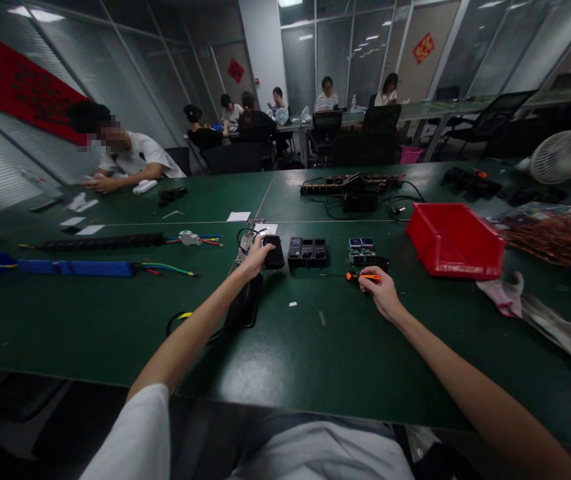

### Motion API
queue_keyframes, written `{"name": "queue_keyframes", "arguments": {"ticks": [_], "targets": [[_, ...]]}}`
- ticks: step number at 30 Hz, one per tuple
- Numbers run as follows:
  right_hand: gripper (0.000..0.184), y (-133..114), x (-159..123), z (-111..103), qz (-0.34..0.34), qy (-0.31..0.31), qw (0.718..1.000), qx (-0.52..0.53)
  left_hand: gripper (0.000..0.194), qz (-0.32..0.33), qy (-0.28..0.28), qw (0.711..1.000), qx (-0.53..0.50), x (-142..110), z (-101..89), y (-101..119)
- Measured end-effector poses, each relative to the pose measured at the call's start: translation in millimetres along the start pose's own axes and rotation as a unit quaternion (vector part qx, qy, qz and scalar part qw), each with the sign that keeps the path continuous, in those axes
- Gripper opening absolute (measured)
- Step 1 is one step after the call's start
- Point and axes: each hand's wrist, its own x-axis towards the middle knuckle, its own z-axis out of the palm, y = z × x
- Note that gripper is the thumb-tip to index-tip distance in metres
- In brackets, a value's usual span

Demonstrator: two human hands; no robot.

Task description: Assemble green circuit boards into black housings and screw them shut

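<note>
My left hand [255,259] grips a small black box-shaped case [274,253] at the middle of the green table. Just right of it stands a black housing [307,252] with several compartments. In my right hand [378,288] is a screwdriver [363,277] with an orange and black handle, its thin shaft pointing left above the table. Beyond that hand lie small circuit modules [361,250] with dark square tops. A dark flat object [244,303] and a black cable lie under and beside my left forearm.
At right stand a red plastic bin [455,240], a heap of copper-coloured wires [555,243] and a glove [503,293]. Blue [75,268] and black [100,243] strips with loose wire ends lie at left. Black parts with cables [358,193] lie farther back. A person [130,150] sits at the far left.
</note>
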Motion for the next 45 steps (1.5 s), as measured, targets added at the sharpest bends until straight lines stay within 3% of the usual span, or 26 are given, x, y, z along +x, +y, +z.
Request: {"name": "queue_keyframes", "arguments": {"ticks": [2, 5, 10, 16, 23, 31, 39, 45], "targets": [[0.034, 0.5, 0.1, -0.2, -0.002, -0.001, 1.000, -0.001, 0.051, 0.020, 0.012, 0.994, 0.109, 11.5, -4.0, 2.8], [0.033, 4.3, 1.6, -1.1, -0.009, 0.003, 1.000, 0.000, 0.048, 0.062, 0.034, 0.955, 0.288, 24.9, -2.2, 5.1], [0.032, 9.3, 3.4, -1.5, -0.014, 0.008, 1.000, 0.003, 0.049, 0.089, 0.021, 0.926, 0.366, 44.8, 11.6, 9.8], [0.033, 4.8, 1.7, -0.4, -0.017, 0.004, 1.000, -0.005, 0.051, 0.068, -0.012, 0.891, 0.449, 63.9, 31.2, 13.6], [0.031, 6.7, 2.3, -0.4, -0.019, 0.005, 1.000, -0.007, 0.046, 0.037, -0.039, 0.866, 0.498, 70.4, 44.3, 14.6], [0.032, 6.9, 1.2, -0.5, -0.028, -0.010, 0.998, -0.052, 0.047, 0.051, -0.050, 0.862, 0.501, 70.1, 54.3, 11.5], [0.021, 0.6, -3.9, 3.6, -0.082, -0.136, 0.971, -0.178, 0.054, 0.069, -0.066, 0.872, 0.480, 59.5, 63.5, 7.9], [0.014, -4.6, -13.0, 10.6, -0.121, -0.209, 0.934, -0.262, 0.058, 0.073, -0.088, 0.878, 0.465, 55.2, 67.0, 7.7]]}}
